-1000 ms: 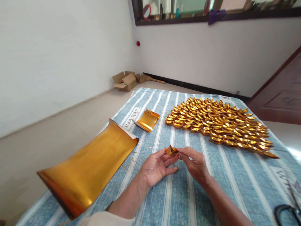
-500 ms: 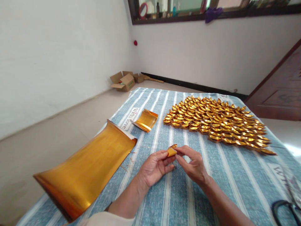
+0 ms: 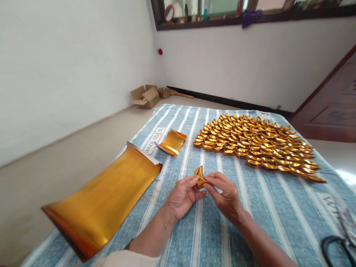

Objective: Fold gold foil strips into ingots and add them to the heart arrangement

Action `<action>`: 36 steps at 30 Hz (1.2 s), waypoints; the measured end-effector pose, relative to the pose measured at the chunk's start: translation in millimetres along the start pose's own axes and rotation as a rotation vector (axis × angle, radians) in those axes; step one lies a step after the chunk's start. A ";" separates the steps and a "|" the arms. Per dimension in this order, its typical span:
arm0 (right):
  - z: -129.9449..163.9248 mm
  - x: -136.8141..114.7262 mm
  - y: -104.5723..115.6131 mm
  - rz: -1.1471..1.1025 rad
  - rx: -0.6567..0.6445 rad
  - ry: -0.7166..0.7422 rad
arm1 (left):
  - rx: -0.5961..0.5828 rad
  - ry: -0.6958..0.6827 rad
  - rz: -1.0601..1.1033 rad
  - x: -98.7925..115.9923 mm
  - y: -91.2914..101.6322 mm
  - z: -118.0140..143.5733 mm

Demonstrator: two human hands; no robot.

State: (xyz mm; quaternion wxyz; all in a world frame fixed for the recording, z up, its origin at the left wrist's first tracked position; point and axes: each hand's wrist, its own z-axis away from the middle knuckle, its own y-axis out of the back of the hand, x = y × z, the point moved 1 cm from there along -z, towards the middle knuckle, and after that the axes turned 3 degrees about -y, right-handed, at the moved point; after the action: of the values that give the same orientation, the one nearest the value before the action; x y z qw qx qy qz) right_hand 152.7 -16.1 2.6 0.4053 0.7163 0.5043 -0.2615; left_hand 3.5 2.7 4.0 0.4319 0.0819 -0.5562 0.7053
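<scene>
Gold foil piece (image 3: 199, 175), pinched between the fingertips of the left hand (image 3: 182, 194) and right hand (image 3: 226, 196), appears light, thin, crease-prone; grip at folded edges.

Lower part of gold paper piece (image 3: 199, 175) hidden behind fingertips (image 3: 194, 181). Black scissors (image 3: 338, 247) cut by the right and bottom edges. Printed words on striped cloth (image 3: 289, 215) partly covered, unreadable. Cardboard box (image 3: 146, 97) contents too small.
</scene>
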 end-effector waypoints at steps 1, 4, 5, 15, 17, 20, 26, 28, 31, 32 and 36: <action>0.5 0.2 -0.7 -0.001 -0.003 0.002 | 0.003 0.004 0.007 0.2 -0.4 0.0; 1.5 0.5 -2.0 -0.002 -0.010 0.005 | 0.015 0.015 0.021 1.0 -1.4 0.2; 1.7 0.5 -2.3 -0.003 -0.009 0.008 | 0.017 0.018 0.022 1.1 -1.6 0.4; 3.6 5.3 -2.1 -0.018 0.028 -0.067 | 0.007 0.015 -0.013 0.1 0.6 0.1; 3.6 6.1 -2.4 -0.030 0.028 -0.094 | -0.002 0.009 -0.016 0.3 0.7 0.1; 3.6 6.0 -2.9 -0.037 0.017 -0.101 | -0.010 -0.006 -0.027 0.6 0.5 0.2; 3.8 3.9 -2.9 -0.038 0.009 -0.058 | -0.005 -0.006 -0.063 -0.1 2.5 -0.5; 3.5 3.7 -2.7 -0.038 0.004 -0.045 | -0.007 0.000 -0.062 -0.3 2.8 -0.8; 3.0 4.0 -2.7 -0.033 -0.005 -0.036 | -0.009 0.010 -0.053 -0.4 2.2 -0.9; 2.9 4.2 -2.7 -0.031 -0.006 -0.037 | -0.008 0.012 -0.048 -0.4 1.9 -0.9; 3.1 4.4 -2.8 -0.023 -0.007 -0.049 | -0.013 0.017 -0.032 -1.0 1.3 -1.0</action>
State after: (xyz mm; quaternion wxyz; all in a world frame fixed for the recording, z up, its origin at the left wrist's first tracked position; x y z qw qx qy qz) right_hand 151.7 -16.0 -3.4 0.4169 0.7025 0.5033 -0.2819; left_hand 3.5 3.0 2.1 0.4481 0.0819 -0.5559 0.6953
